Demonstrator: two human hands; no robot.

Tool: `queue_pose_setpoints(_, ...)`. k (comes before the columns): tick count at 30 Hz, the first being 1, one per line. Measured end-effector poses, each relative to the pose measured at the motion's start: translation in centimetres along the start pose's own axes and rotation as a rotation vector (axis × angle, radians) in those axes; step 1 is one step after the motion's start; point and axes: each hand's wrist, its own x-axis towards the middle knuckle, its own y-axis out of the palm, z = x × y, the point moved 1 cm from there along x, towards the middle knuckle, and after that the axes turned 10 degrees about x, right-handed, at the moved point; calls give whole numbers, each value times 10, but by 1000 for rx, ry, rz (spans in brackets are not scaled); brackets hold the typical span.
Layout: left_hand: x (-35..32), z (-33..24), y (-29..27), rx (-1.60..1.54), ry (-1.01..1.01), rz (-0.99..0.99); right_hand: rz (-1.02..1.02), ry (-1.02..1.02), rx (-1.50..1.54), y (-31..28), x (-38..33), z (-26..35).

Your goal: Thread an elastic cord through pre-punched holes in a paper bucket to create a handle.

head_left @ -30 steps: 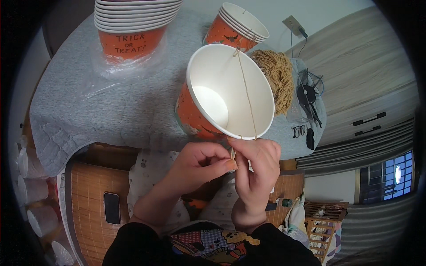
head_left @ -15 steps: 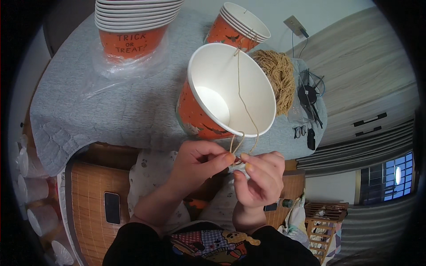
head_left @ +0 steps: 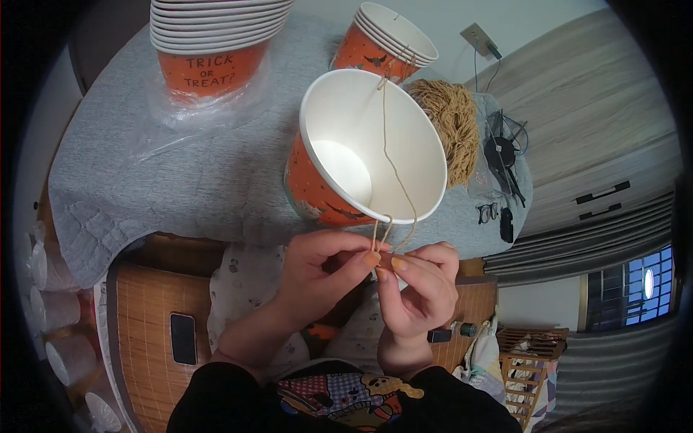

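Note:
An orange paper cup (head_left: 361, 169) with a white inside lies tilted, its mouth facing me. A thin tan string (head_left: 393, 169) runs across the mouth from the far rim to the near rim, where it loops. My left hand (head_left: 321, 270) and my right hand (head_left: 419, 285) meet just below the near rim, thumbs and forefingers pinching the string's ends together.
A grey cloth (head_left: 166, 173) covers the table. A stack of orange cups (head_left: 213, 36) stands at the back on clear plastic wrap, a second stack (head_left: 382, 40) to its right. A bundle of tan string (head_left: 451, 126) and black cables (head_left: 502, 159) lie right. A phone (head_left: 182, 338) rests lower left.
The string's loop at the near rim has been drawn shorter. My fingertips have come closer together on the ends, and the cup has tipped a little more toward me.

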Motion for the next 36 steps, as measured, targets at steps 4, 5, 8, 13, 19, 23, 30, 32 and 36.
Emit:
queue_pose_setpoints(4,-1,3,-2,-52,-70,16,14,29,1,0,1,1)
queue_pose_setpoints(5,-1,5,-3,-105,-67,39,32,45,25,0,1,1)
queue_pose_setpoints(8,1,8,-6,-85,-66,89,40,47,68,1,0,-1)
queue_pose_setpoints(13,1,13,-5,-186,-79,46,85,-1,112,0,2,-4)
queue_pose_setpoints(19,-3,10,-4,-283,-75,39,217,-38,216,-2,5,-8)
queue_pose_setpoints(23,-4,13,-4,-371,-145,61,208,-49,262,-2,5,-11)
queue_pose_setpoints(30,1,9,-11,-308,-120,89,32,-4,188,6,2,-8)
queue_pose_setpoints(32,4,5,-6,-222,-15,-10,15,-16,172,6,-4,-13)
queue_pose_setpoints(36,8,-4,-17,261,244,10,2,-14,153,3,-4,-11)
